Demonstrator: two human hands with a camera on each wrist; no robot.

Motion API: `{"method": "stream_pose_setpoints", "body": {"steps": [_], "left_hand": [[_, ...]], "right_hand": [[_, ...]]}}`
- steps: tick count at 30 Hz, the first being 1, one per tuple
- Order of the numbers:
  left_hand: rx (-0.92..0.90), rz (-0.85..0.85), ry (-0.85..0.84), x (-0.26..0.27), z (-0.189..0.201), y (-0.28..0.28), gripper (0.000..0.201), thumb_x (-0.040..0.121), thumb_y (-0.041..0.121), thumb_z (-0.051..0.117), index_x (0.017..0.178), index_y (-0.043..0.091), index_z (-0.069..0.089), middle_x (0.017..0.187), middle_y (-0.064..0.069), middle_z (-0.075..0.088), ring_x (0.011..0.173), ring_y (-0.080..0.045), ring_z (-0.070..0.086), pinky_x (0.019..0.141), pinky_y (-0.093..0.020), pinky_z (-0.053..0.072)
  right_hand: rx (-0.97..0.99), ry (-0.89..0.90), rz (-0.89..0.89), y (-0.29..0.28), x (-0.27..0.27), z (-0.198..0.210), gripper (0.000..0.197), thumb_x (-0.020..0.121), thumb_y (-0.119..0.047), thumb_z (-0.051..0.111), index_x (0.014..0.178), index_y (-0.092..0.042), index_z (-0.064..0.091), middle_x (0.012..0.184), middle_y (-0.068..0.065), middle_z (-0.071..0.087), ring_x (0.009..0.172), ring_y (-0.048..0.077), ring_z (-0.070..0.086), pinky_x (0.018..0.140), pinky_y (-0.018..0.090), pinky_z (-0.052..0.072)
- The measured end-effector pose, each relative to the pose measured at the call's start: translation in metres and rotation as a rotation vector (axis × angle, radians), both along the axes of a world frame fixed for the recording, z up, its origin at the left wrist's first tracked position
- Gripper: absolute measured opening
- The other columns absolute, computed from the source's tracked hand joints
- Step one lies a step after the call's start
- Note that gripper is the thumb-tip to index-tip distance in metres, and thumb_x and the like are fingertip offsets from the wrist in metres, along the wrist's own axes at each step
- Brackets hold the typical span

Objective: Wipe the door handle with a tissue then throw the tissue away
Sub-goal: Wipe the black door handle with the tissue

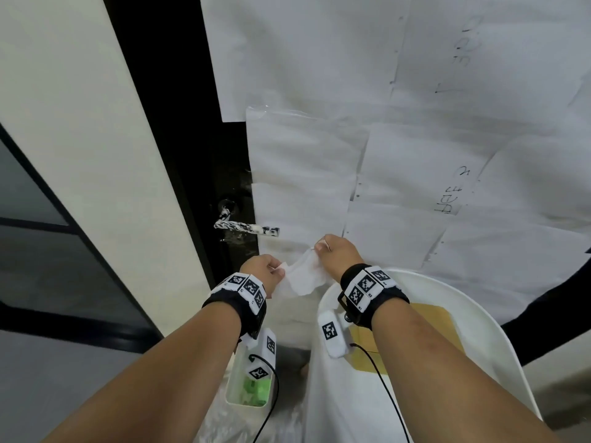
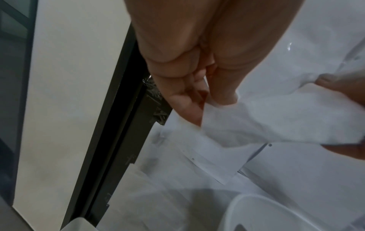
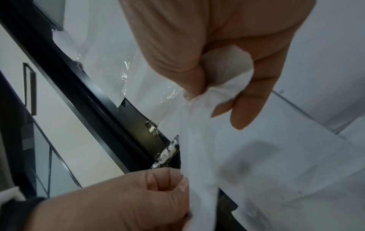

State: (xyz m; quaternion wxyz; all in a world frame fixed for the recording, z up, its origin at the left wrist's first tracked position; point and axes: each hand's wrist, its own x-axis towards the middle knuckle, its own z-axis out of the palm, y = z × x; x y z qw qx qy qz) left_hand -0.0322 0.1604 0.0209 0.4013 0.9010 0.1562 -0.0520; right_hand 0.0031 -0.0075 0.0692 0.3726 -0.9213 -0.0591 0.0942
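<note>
A white tissue [image 1: 302, 276] hangs stretched between my two hands in the head view. My left hand [image 1: 267, 271] pinches its left corner and my right hand [image 1: 334, 251] pinches its upper right corner. The left wrist view shows thumb and fingers of my left hand [image 2: 199, 100] nipping the tissue [image 2: 276, 118]. In the right wrist view my right hand [image 3: 217, 87] bunches the tissue [image 3: 199, 140] between thumb and fingers. The door handle [image 1: 246, 227], smeared white and black, juts from the black door edge above and left of my hands; a piece of the handle [image 3: 168, 153] shows behind the tissue.
A round white bin [image 1: 479, 302] with brown cardboard inside stands below my right wrist. A small white box [image 1: 235, 394] with green pieces sits on the floor under my left wrist. The door [image 1: 415, 123] is covered in white paper sheets. A cream wall strip [image 1: 96, 155] lies left.
</note>
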Motion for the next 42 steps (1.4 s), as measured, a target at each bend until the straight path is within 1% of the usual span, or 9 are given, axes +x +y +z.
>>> {"method": "stream_pose_setpoints", "body": {"steps": [4,9,15,18,22,28,33,37,42], "left_hand": [[-0.073,-0.032,0.004,0.004,0.005,0.029,0.017,0.091,0.021,0.061,0.105,0.012,0.064,0.104,-0.009,0.063,0.09,-0.029,0.066,0.071,-0.043,0.06],[-0.119,-0.093,0.006,0.013,0.013,0.066,0.023,0.091,0.024,0.061,0.109,0.011,0.061,0.094,-0.003,0.06,0.08,-0.025,0.067,0.073,-0.044,0.06],[-0.059,-0.183,-0.046,0.025,0.015,0.103,0.008,0.087,0.025,0.064,0.09,0.019,0.06,0.095,-0.01,0.07,0.088,-0.028,0.069,0.08,-0.043,0.058],[-0.032,-0.209,-0.082,0.027,0.018,0.114,0.004,0.085,0.025,0.065,0.085,0.023,0.062,0.087,-0.005,0.069,0.089,-0.025,0.068,0.081,-0.036,0.057],[0.079,-0.195,-0.159,0.028,0.025,0.127,0.014,0.088,0.023,0.063,0.099,0.017,0.068,0.094,-0.001,0.069,0.093,-0.017,0.065,0.082,-0.022,0.048],[0.228,-0.158,-0.15,0.037,0.045,0.146,0.02,0.091,0.027,0.057,0.093,0.014,0.071,0.097,-0.003,0.071,0.094,-0.023,0.065,0.082,-0.028,0.051],[0.298,-0.139,-0.132,0.042,0.053,0.156,0.026,0.09,0.036,0.057,0.086,0.015,0.072,0.09,-0.003,0.072,0.09,-0.023,0.066,0.076,-0.025,0.049],[0.338,-0.038,-0.184,0.042,0.057,0.164,0.023,0.09,0.039,0.058,0.094,0.018,0.067,0.092,-0.002,0.069,0.089,-0.022,0.063,0.071,-0.024,0.044],[0.34,0.071,-0.216,0.046,0.063,0.176,0.016,0.089,0.033,0.059,0.089,0.017,0.062,0.081,0.0,0.061,0.08,-0.021,0.059,0.067,-0.026,0.042]], "right_hand": [[-0.005,0.0,-0.06,0.032,-0.002,0.008,0.028,0.1,-0.021,0.038,0.112,-0.004,0.057,0.119,0.017,0.06,0.112,0.032,0.054,0.091,0.031,0.041],[-0.036,-0.022,-0.156,0.065,0.0,0.015,0.033,0.1,-0.022,0.037,0.109,0.002,0.057,0.116,0.02,0.06,0.111,0.033,0.054,0.09,0.031,0.04],[-0.069,-0.021,-0.277,0.088,-0.001,0.016,0.035,0.098,-0.023,0.037,0.067,-0.009,0.04,0.089,0.013,0.049,0.085,0.025,0.044,0.075,0.026,0.032],[-0.081,-0.021,-0.309,0.095,-0.003,0.015,0.031,0.098,-0.022,0.038,0.072,-0.006,0.043,0.088,0.013,0.049,0.084,0.025,0.044,0.075,0.027,0.034],[-0.1,0.003,-0.382,0.101,-0.003,0.011,0.033,0.097,-0.021,0.037,0.066,-0.009,0.041,0.088,0.013,0.05,0.083,0.026,0.045,0.075,0.028,0.034],[-0.109,-0.006,-0.414,0.106,0.001,0.022,0.025,0.097,-0.017,0.037,0.085,-0.002,0.054,0.107,0.022,0.063,0.103,0.035,0.058,0.08,0.029,0.04],[-0.059,-0.018,-0.404,0.111,0.009,0.032,0.032,0.096,-0.016,0.037,0.097,0.004,0.061,0.108,0.021,0.064,0.104,0.037,0.059,0.089,0.036,0.049],[0.008,-0.045,-0.393,0.113,0.013,0.035,0.034,0.094,-0.019,0.039,0.088,0.006,0.062,0.095,0.02,0.064,0.095,0.036,0.062,0.084,0.047,0.054],[0.076,-0.036,-0.356,0.12,0.015,0.039,0.027,0.087,-0.021,0.045,0.065,-0.005,0.045,0.071,0.013,0.05,0.082,0.037,0.061,0.072,0.047,0.057]]}}
